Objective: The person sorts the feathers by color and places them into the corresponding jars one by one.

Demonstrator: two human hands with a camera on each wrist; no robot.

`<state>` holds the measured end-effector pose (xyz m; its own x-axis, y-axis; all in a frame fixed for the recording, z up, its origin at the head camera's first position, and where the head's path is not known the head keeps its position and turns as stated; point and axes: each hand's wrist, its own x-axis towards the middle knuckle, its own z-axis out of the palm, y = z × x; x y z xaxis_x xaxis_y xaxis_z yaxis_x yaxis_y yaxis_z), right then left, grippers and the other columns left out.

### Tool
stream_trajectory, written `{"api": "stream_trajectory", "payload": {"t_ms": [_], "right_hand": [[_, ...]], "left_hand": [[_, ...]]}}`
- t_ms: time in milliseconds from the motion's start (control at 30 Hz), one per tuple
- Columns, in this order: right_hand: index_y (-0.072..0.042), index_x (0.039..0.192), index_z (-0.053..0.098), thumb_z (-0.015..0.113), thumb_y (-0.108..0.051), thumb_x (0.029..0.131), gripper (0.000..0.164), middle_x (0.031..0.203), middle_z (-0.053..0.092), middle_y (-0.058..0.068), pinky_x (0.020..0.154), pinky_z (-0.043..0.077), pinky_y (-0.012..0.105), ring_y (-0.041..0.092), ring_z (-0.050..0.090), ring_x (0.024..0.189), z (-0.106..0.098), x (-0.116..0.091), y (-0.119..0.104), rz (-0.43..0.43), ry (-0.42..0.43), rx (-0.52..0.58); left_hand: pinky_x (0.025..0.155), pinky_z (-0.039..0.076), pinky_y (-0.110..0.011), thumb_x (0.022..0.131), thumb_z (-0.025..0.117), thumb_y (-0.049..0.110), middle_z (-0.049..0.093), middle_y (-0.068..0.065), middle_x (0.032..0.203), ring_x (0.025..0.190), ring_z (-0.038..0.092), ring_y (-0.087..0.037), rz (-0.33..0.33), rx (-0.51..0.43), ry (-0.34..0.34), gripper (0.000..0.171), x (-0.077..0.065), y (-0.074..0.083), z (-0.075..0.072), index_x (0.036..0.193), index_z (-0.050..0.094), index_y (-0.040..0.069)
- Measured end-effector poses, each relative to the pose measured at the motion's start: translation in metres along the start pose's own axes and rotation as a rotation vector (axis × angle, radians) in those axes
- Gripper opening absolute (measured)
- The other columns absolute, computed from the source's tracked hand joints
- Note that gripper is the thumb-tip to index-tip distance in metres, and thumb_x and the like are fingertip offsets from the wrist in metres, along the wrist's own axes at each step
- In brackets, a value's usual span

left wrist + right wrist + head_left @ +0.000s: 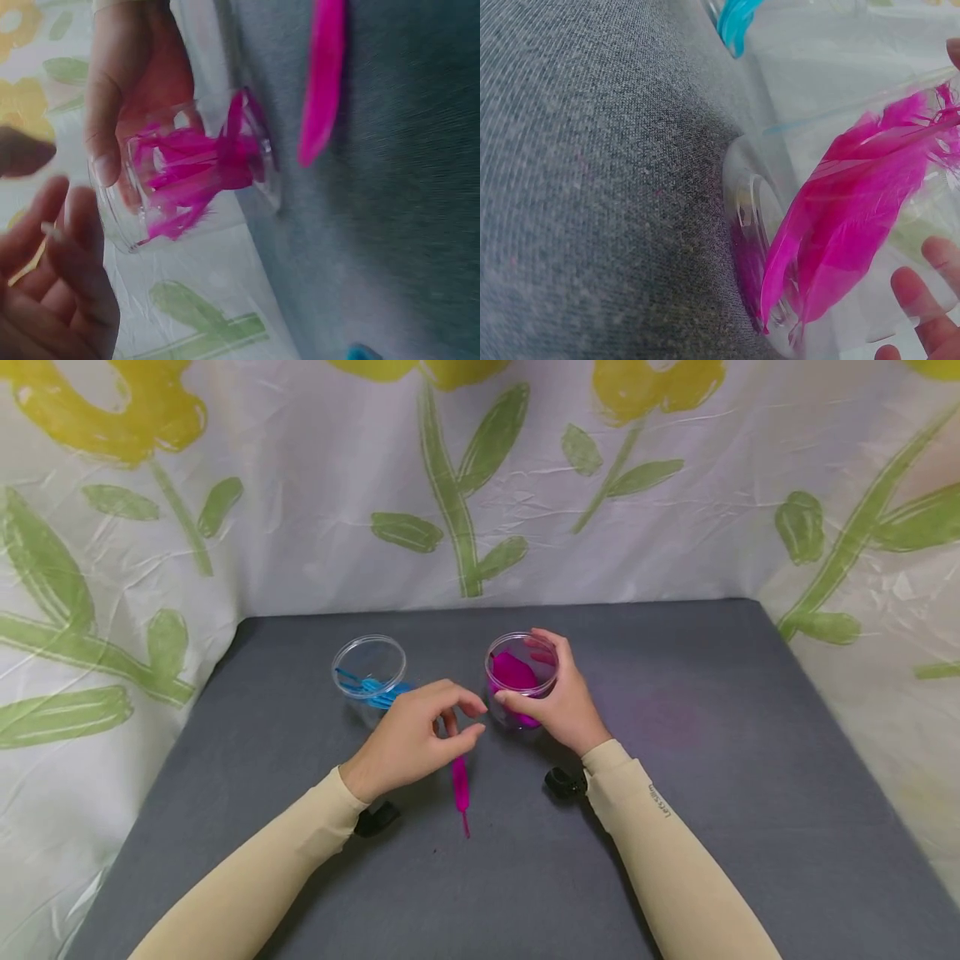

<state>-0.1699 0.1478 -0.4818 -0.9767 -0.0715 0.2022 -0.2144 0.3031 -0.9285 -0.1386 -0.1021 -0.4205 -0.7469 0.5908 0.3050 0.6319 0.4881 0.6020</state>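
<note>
My right hand (pixel 566 702) grips a clear plastic jar (pixel 487 668), thumb on the near side and fingers round the far side. Inside the jar are bright pink feathers (pixel 513 672), also plain through the wall in the right wrist view. My left hand (pixel 416 731) hovers just left of this jar. Its thumb and fingers are bent loosely with a gap between them, and nothing visible is held. Below it a loose pink feather (pixel 461 785) lies on the table, its upper end hidden behind the hand.
A second clear jar (pixel 369 637) with blue feathers (pixel 375 687) stands to the left, partly covered by my left hand. The table has a dark grey cloth (pixel 750 827). White curtains (pixel 300 485) with painted flowers hang behind and at both sides.
</note>
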Motion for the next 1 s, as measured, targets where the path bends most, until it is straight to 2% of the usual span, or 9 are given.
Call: {"api": "stream_trajectory", "payload": {"t_ms": [133, 233, 433, 567, 800, 1000], "right_hand": [[-0.033, 0.150, 0.031, 0.089, -0.041, 0.074, 0.096, 0.149, 0.048, -0.009, 0.108, 0.047, 0.055, 0.019, 0.044, 0.139, -0.002, -0.001, -0.005, 0.009, -0.006, 0.014], [-0.033, 0.151, 0.031, 0.090, -0.040, 0.074, 0.097, 0.149, 0.048, -0.010, 0.109, 0.046, 0.055, 0.020, 0.044, 0.140, -0.003, 0.000, -0.005, 0.017, -0.006, 0.013], [-0.039, 0.148, 0.032, 0.089, -0.049, 0.072, 0.095, 0.146, 0.049, -0.014, 0.108, 0.048, 0.052, 0.011, 0.045, 0.137, -0.003, 0.000, -0.001, 0.021, 0.008, -0.017], [-0.039, 0.148, 0.032, 0.088, -0.049, 0.073, 0.095, 0.146, 0.048, -0.015, 0.108, 0.048, 0.052, 0.010, 0.045, 0.136, -0.003, 0.000, -0.001, 0.024, 0.008, -0.023], [-0.040, 0.148, 0.032, 0.088, -0.049, 0.073, 0.095, 0.146, 0.048, -0.018, 0.109, 0.047, 0.052, 0.008, 0.045, 0.137, 0.000, 0.000, -0.001, 0.022, 0.003, -0.026], [-0.040, 0.149, 0.031, 0.088, -0.051, 0.072, 0.096, 0.146, 0.048, -0.018, 0.107, 0.048, 0.052, 0.008, 0.045, 0.136, 0.001, 0.000, -0.002, 0.022, 0.003, -0.028]], "left_hand": [[0.064, 0.053, -0.021, 0.088, 0.078, 0.030, 0.062, 0.020, 0.099, 0.073, 0.059, 0.001, 0.033, 0.009, -0.135, 0.024, -0.013, -0.001, -0.001, 0.110, 0.068, 0.033], [0.065, 0.050, -0.018, 0.088, 0.078, 0.031, 0.063, 0.018, 0.096, 0.074, 0.058, 0.000, 0.063, 0.033, -0.237, 0.022, -0.021, -0.004, 0.000, 0.109, 0.070, 0.031], [0.068, 0.048, -0.017, 0.088, 0.075, 0.029, 0.066, 0.017, 0.097, 0.075, 0.058, 0.000, 0.094, 0.097, -0.393, 0.016, -0.032, -0.008, 0.006, 0.104, 0.074, 0.031], [0.067, 0.047, -0.017, 0.086, 0.075, 0.027, 0.064, 0.019, 0.095, 0.076, 0.058, 0.000, 0.122, 0.136, -0.449, 0.015, -0.036, -0.009, 0.010, 0.100, 0.075, 0.032], [0.061, 0.045, -0.019, 0.083, 0.077, 0.026, 0.063, 0.017, 0.092, 0.070, 0.054, 0.001, 0.203, 0.245, -0.507, 0.013, -0.041, -0.007, 0.014, 0.094, 0.076, 0.031], [0.059, 0.049, -0.022, 0.082, 0.075, 0.021, 0.061, 0.016, 0.089, 0.074, 0.055, 0.001, 0.311, 0.371, -0.511, 0.012, -0.045, -0.003, 0.022, 0.088, 0.075, 0.032]]}}
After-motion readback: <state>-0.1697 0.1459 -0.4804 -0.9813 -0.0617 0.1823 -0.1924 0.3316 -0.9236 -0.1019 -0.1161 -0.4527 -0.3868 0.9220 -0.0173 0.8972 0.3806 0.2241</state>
